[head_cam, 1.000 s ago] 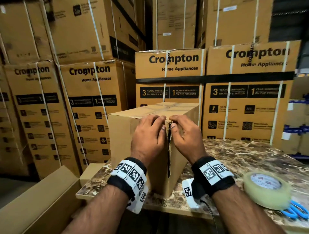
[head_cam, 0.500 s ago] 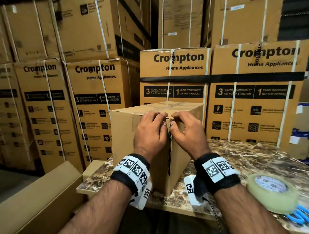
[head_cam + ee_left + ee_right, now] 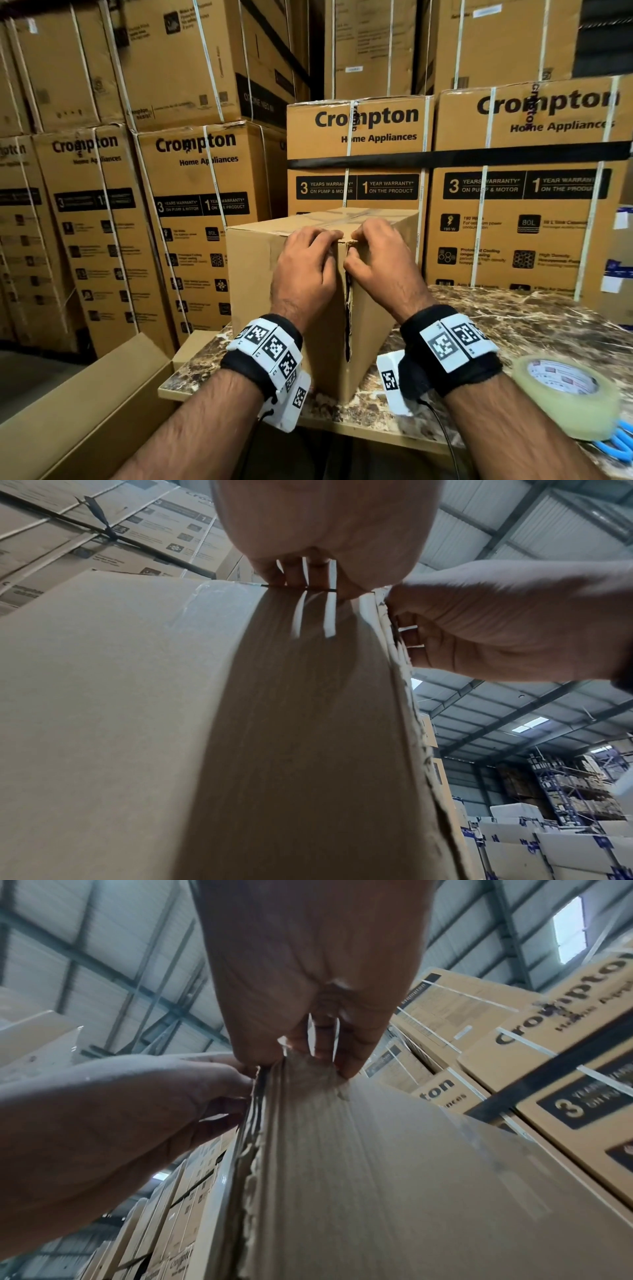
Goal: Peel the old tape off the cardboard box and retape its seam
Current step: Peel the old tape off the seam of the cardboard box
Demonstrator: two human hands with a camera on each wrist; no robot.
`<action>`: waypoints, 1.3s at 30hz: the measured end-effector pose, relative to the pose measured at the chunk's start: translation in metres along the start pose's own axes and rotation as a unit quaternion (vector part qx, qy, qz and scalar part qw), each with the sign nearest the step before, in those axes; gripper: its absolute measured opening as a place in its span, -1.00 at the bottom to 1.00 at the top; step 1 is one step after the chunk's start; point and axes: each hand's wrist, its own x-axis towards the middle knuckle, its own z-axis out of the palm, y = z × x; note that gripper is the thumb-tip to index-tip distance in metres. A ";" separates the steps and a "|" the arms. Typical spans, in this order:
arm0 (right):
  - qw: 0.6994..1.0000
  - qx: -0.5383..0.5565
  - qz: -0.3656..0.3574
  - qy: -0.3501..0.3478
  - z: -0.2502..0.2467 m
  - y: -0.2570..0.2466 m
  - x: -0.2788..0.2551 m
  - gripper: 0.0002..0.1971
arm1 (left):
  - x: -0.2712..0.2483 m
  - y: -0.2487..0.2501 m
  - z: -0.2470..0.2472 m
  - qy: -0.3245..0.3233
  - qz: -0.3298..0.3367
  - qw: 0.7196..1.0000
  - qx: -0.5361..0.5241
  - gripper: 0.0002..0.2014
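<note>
A plain cardboard box (image 3: 260, 274) stands on the marble table (image 3: 513, 325) with one vertical corner facing me. That corner's seam (image 3: 347, 325) is split open with ragged edges. Old clear tape (image 3: 349, 217) runs across the box top, and more old tape (image 3: 212, 596) wraps over the top edge. My left hand (image 3: 315, 250) grips the top edge left of the seam, fingers (image 3: 291, 569) curled over it. My right hand (image 3: 370, 246) grips the top corner right of the seam, with its thumb on the torn edge. A roll of clear tape (image 3: 565, 397) lies at the right.
Blue scissor handles (image 3: 616, 442) poke out beside the tape roll at the table's near right edge. Strapped printed cartons (image 3: 359, 154) are stacked high behind and to the left. A long flat carton (image 3: 78, 404) lies low at the left of the table.
Both hands stay on the top corner of the box at the split seam. The head view has shifted a little; nothing else has visibly moved.
</note>
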 end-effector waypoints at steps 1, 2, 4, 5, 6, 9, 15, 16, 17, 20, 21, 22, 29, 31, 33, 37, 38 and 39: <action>1.000 0.000 -0.001 -0.007 -0.001 0.001 -0.001 -0.85 | -0.001 0.000 0.001 0.005 0.002 1.000 -0.001 -0.63; 1.000 -0.001 -0.002 -0.013 -0.002 0.001 -0.002 -0.84 | -0.001 0.000 0.002 0.011 0.003 1.000 -0.002 -0.63; 1.000 -0.003 -0.002 -0.019 -0.004 0.000 -0.002 -0.83 | -0.002 0.001 0.005 0.020 -0.001 1.000 -0.003 -0.63; 1.000 -0.004 0.000 -0.018 -0.004 0.000 -0.001 -0.84 | -0.002 0.001 0.006 0.023 -0.005 1.000 -0.005 -0.63; 1.000 -0.007 0.001 -0.014 -0.004 -0.001 0.001 -0.85 | -0.002 0.002 0.006 0.023 -0.009 1.000 -0.006 -0.62; 1.000 -0.018 0.009 0.008 0.000 -0.004 0.005 -0.88 | -0.001 0.001 0.006 0.016 -0.015 1.000 -0.011 -0.61; 0.999 0.038 -0.005 0.013 -0.001 0.000 0.002 -0.94 | 0.001 -0.005 0.004 0.002 0.005 1.000 -0.015 -0.63; 0.998 0.063 -0.013 0.004 -0.005 0.004 -0.001 -0.94 | 0.001 -0.004 0.003 0.000 0.006 1.000 -0.019 -0.63; 0.996 0.084 -0.022 -0.007 -0.008 0.008 -0.003 -0.92 | 0.001 -0.004 0.002 -0.004 0.007 1.000 -0.020 -0.62; 0.991 0.122 -0.034 -0.037 -0.017 0.013 -0.008 -0.82 | 0.003 -0.004 0.000 -0.020 0.008 1.000 -0.014 -0.59; 0.990 0.128 -0.035 -0.041 -0.019 0.012 -0.008 -0.80 | 0.003 -0.004 -0.002 -0.024 0.008 1.000 -0.014 -0.59; 0.990 0.132 -0.036 -0.042 -0.019 0.012 -0.009 -0.79 | 0.003 -0.004 -0.003 -0.026 0.008 1.000 -0.014 -0.59; 0.987 0.153 -0.040 -0.031 -0.016 0.013 -0.012 -0.73 | 0.002 -0.003 -0.006 -0.039 0.008 0.999 -0.014 -0.60; 0.987 0.153 -0.036 -0.025 -0.015 0.013 -0.012 -0.73 | 0.002 -0.004 -0.005 -0.035 0.008 0.999 -0.017 -0.60; 0.988 0.145 -0.034 -0.027 -0.012 0.013 -0.012 -0.73 | 0.002 -0.003 -0.004 -0.033 0.004 0.999 -0.019 -0.59; 0.996 0.079 -0.023 -0.038 -0.004 0.012 -0.009 -0.73 | 0.008 0.004 -0.003 -0.040 -0.014 0.999 0.021 -0.56; 0.997 0.071 -0.020 -0.037 -0.003 0.012 -0.008 -0.73 | 0.009 0.006 -0.003 -0.044 -0.019 0.998 0.035 -0.55; 0.997 0.068 -0.018 -0.035 -0.002 0.012 -0.008 -0.73 | 0.010 0.007 -0.003 -0.047 -0.023 0.998 0.044 -0.56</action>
